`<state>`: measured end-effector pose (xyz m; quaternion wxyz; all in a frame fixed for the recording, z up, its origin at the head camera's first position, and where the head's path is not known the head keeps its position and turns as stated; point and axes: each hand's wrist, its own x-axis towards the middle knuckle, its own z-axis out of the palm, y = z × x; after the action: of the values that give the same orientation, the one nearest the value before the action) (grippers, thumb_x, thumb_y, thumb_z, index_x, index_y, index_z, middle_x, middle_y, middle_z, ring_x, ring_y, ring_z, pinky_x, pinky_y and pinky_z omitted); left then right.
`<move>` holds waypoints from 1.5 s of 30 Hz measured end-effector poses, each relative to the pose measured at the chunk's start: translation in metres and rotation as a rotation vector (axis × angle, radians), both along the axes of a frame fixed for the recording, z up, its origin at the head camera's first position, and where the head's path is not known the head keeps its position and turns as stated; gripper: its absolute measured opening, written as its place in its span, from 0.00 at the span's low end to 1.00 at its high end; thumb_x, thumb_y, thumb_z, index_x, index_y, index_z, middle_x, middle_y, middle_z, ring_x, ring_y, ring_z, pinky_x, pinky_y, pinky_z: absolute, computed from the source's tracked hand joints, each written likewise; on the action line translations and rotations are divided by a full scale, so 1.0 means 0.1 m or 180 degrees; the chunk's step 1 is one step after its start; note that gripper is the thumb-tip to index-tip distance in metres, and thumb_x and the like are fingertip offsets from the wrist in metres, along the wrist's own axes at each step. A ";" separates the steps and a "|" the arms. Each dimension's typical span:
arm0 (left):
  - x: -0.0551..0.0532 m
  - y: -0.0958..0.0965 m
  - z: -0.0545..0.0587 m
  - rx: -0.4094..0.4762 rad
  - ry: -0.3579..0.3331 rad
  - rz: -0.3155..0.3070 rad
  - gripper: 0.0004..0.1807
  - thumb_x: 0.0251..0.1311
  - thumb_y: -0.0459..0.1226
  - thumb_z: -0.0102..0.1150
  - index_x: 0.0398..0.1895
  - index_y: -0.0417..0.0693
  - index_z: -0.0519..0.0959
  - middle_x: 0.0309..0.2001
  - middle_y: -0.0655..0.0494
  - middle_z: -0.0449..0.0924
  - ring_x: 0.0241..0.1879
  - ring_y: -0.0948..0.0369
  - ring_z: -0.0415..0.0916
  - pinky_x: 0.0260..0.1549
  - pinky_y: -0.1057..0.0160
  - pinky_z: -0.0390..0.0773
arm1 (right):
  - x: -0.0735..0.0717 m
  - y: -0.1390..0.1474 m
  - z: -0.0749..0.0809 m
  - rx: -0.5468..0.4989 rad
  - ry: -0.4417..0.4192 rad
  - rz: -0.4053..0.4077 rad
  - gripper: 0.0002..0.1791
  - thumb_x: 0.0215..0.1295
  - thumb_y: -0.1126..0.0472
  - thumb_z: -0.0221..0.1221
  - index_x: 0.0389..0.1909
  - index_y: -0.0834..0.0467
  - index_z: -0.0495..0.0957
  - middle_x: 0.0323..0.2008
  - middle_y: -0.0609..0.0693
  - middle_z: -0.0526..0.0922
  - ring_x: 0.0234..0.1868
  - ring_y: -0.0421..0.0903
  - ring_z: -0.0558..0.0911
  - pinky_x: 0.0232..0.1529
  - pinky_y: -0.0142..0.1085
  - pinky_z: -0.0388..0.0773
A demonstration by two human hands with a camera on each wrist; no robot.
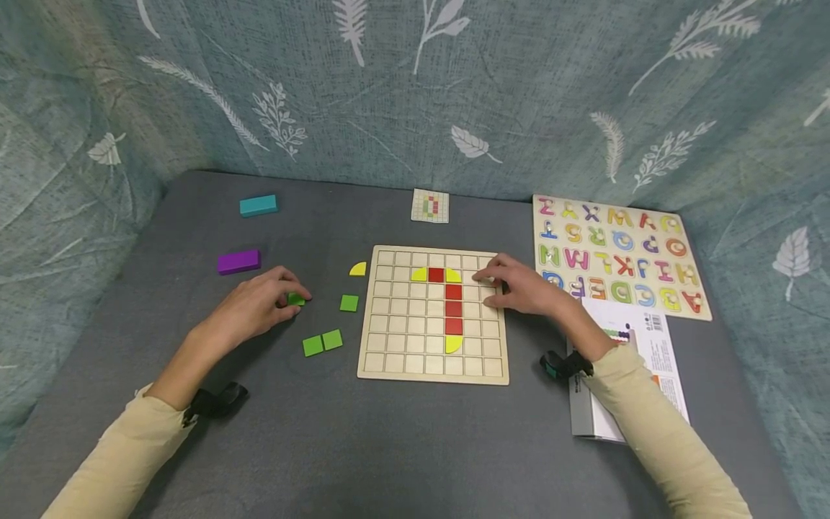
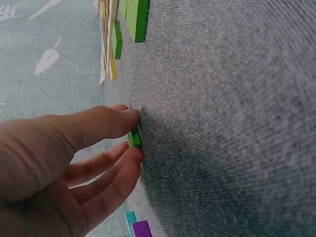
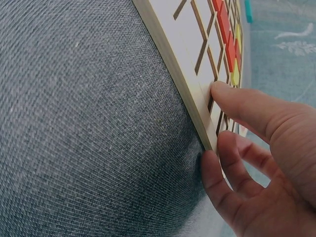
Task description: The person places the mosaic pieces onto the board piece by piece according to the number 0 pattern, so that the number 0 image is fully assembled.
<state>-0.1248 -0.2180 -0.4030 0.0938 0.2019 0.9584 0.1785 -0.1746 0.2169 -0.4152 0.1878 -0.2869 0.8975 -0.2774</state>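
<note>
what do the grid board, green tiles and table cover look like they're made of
Grid board: likely wood, smooth and pale tan, with darker brown edges along the grooves.
Green tiles: painted wood or plastic, I can't tell which; the color is even and no grain shows.
Table cover: woven fabric, matte gray, its ribbed threads visible in the wrist views.

One tile (image 1: 296, 299) is sitting between the fingers of the left hand (image 1: 253, 306); three more tiles (image 1: 349, 303) and a wedge (image 1: 358, 269) are lying to its right, two blocks (image 1: 238, 262) beyond it. The board (image 1: 402, 379) is lying under the right hand's (image 1: 519, 287) fingertips, stretching leftward. Beyond that hand, a card (image 1: 419, 215) is lying leftward, a letter puzzle (image 1: 558, 216) rightward.
</note>
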 end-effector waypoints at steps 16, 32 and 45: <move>0.03 0.03 -0.01 0.0173 0.0116 0.0000 0.13 0.58 0.30 0.63 0.47 0.42 0.82 0.46 0.44 0.79 0.38 0.53 0.82 0.33 0.52 0.78 | 0.01 0.01 -0.05 -0.0009 0.0028 0.0007 0.23 0.64 0.64 0.61 0.61 0.61 0.74 0.53 0.58 0.70 0.41 0.48 0.70 0.42 0.40 0.68; 0.35 1.30 -0.10 0.0818 -0.0023 -0.1252 0.11 0.59 0.33 0.62 0.44 0.51 0.83 0.42 0.59 0.77 0.35 0.65 0.73 0.33 0.71 0.72 | -0.01 0.03 -0.02 -0.0045 0.0084 0.0013 0.23 0.63 0.65 0.62 0.60 0.62 0.75 0.51 0.58 0.70 0.40 0.48 0.71 0.42 0.40 0.68; 0.28 1.60 -0.23 0.1008 0.0082 -0.1278 0.11 0.59 0.32 0.61 0.44 0.51 0.84 0.42 0.59 0.79 0.36 0.66 0.76 0.35 0.70 0.75 | 0.01 0.01 -0.02 -0.0038 0.0126 0.0047 0.23 0.63 0.65 0.62 0.60 0.63 0.75 0.50 0.59 0.70 0.40 0.48 0.71 0.41 0.40 0.68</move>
<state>-0.0971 -0.0576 -0.4257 0.0823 0.4026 0.8603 0.3016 -0.1740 0.2176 -0.4169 0.1703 -0.3001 0.8972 -0.2756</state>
